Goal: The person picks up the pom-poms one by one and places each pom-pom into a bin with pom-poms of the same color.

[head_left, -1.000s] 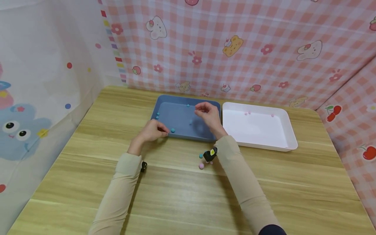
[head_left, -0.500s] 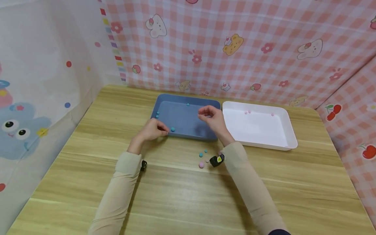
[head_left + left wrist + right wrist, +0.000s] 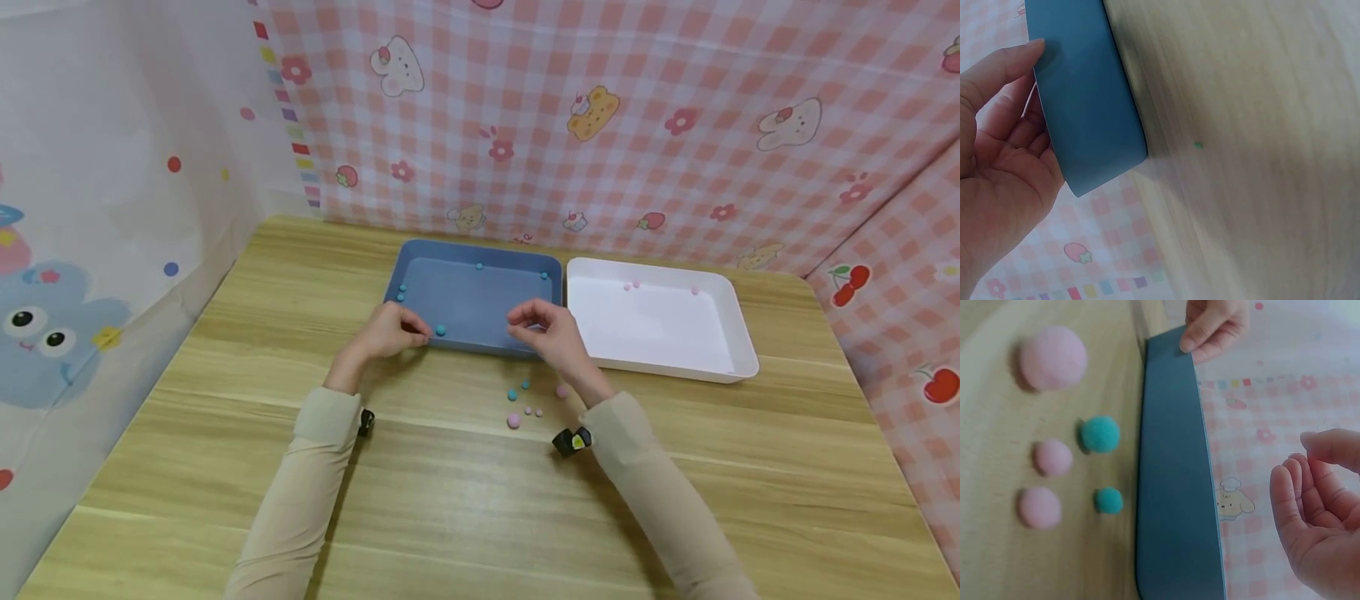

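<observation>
With thumb and fingers, my left hand (image 3: 386,332) (image 3: 1010,131) pinches the rim of the blue tray (image 3: 472,304) (image 3: 1088,106) at its near left. My right hand (image 3: 555,333) (image 3: 1322,515) hovers by the tray's near right edge, fingers loosely curled, nothing between them and the thumb. Inside the blue tray lie several teal pom-poms: a larger one (image 3: 440,331) near my left fingers, others along the left, far and far right walls. On the table before the tray are a large pink pom-pom (image 3: 513,421) (image 3: 1054,357), smaller pink ones, and two teal pom-poms (image 3: 512,395) (image 3: 1100,434).
A white tray (image 3: 652,329) stands right beside the blue one, with small pink pom-poms (image 3: 636,284) near its far wall. Behind the wooden table (image 3: 450,517) hangs a pink checked cloth (image 3: 465,100). A green speck (image 3: 1199,145) shows on the wood.
My right hand has drawn back from over the blue tray toward its near edge, uncovering a teal pom-pom at the far right and pom-poms on the table. My left hand stays put.
</observation>
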The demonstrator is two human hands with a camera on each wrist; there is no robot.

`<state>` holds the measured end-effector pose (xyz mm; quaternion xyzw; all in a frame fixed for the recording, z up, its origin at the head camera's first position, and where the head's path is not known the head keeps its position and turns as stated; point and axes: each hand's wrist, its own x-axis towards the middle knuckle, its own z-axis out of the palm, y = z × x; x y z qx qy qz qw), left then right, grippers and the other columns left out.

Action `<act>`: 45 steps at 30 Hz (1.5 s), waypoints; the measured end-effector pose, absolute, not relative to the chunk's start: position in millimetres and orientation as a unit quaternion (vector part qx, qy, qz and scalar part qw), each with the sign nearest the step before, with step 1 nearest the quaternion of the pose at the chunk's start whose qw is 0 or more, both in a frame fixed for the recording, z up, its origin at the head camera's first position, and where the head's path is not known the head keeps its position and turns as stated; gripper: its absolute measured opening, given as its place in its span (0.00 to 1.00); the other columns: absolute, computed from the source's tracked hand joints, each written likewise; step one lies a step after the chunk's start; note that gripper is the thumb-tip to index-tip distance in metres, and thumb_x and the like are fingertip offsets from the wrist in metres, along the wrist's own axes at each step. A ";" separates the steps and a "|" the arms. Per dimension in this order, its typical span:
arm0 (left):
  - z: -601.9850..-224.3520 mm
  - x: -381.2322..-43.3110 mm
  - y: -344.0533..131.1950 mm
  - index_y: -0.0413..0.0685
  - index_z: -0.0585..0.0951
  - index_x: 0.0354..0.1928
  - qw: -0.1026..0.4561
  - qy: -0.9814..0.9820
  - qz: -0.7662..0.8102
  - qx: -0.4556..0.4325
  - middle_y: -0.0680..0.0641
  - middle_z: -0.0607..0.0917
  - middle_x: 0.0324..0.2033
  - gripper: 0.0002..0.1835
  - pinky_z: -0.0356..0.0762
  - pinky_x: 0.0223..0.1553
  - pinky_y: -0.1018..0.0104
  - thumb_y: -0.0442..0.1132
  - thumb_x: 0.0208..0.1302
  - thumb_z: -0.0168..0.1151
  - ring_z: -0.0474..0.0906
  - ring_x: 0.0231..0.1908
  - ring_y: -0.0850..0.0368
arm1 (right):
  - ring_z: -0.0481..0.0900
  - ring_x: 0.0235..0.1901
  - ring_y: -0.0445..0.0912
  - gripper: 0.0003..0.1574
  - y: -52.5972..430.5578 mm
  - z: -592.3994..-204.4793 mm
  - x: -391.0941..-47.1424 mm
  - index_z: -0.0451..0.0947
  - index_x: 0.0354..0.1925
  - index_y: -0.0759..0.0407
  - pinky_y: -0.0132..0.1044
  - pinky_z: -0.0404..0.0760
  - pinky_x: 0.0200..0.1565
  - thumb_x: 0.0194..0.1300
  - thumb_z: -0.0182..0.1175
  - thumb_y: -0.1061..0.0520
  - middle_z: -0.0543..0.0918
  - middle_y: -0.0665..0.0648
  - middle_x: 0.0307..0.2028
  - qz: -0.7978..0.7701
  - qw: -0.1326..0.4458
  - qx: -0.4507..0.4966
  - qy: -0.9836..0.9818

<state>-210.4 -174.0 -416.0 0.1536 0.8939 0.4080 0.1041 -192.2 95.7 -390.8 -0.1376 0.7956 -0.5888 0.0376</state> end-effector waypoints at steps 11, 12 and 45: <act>-415.9 -209.8 -173.9 0.34 0.86 0.34 0.108 0.893 0.409 0.151 0.40 0.86 0.33 0.05 0.77 0.40 0.59 0.27 0.57 0.63 0.80 0.38 0.47 | 0.77 0.35 0.49 0.08 95.0 -373.9 -155.1 0.76 0.38 0.76 0.27 0.76 0.37 0.57 0.60 0.71 0.81 0.68 0.35 -0.560 0.083 -0.150 0.811; -415.9 -209.9 -173.9 0.34 0.86 0.34 0.107 0.893 0.409 0.151 0.40 0.86 0.33 0.05 0.77 0.40 0.59 0.27 0.56 0.63 0.80 0.38 0.47 | 0.77 0.34 0.51 0.08 95.1 -373.9 -152.9 0.77 0.38 0.76 0.27 0.76 0.37 0.57 0.60 0.72 0.81 0.69 0.35 -0.555 0.086 -0.151 0.813; -414.5 -209.4 -172.8 0.34 0.86 0.34 0.102 0.894 0.409 0.149 0.40 0.86 0.33 0.05 0.77 0.40 0.60 0.27 0.56 0.63 0.80 0.37 0.48 | 0.77 0.30 0.44 0.11 101.7 -435.8 -157.6 0.78 0.33 0.67 0.32 0.77 0.34 0.50 0.59 0.77 0.80 0.58 0.30 -0.451 0.146 -0.228 0.851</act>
